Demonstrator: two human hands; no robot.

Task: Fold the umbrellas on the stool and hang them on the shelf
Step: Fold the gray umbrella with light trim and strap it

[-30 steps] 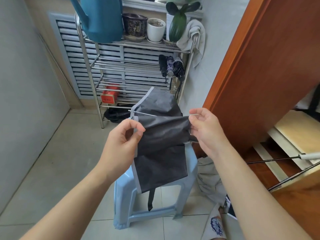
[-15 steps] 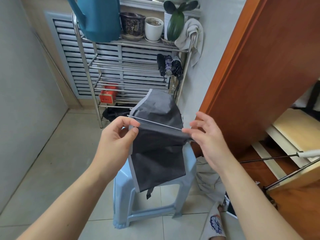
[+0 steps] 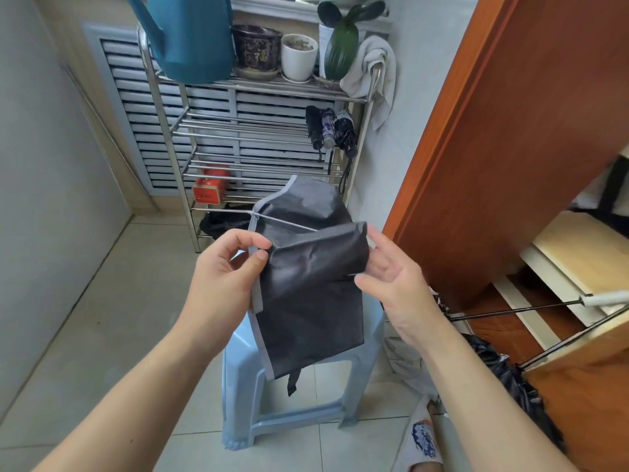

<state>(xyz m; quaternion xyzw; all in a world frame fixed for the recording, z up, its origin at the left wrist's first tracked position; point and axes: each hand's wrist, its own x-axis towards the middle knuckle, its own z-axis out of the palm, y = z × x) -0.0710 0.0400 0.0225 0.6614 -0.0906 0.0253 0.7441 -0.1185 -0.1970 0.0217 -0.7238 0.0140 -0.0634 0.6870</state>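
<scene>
Head view: umbrella (image 3: 309,284) cloth hangs between the two hands, above the stool (image 3: 369,338) and clear of its seat. The left hand (image 3: 221,281) pinches the pale grey hem between thumb and forefinger, so the cloth lies just to the right of those fingers and drops straight down from them. The right hand (image 3: 391,284) is loosely spread at the opposite edge; its fingers touch the rolled-over fold near the top, but whether they actually grip it cannot be told, since the fabric hides the fingertips. A thin metal rib (image 3: 286,223) runs slantwise above both hands, from just above the left fingers toward the right ones. The panel's long axis runs downward, away from both hands, ending at a dark strap (image 3: 292,384) that dangles below the bottom edge.

Judging from this, the fold is partly made, and the next wrap would turn on the right fingers, which are nearer the loose fold. The shelf (image 3: 258,86) stands beyond the hands, with three folded umbrellas (image 3: 330,131) already hanging at its right end, above and beyond the right fingers.
</scene>
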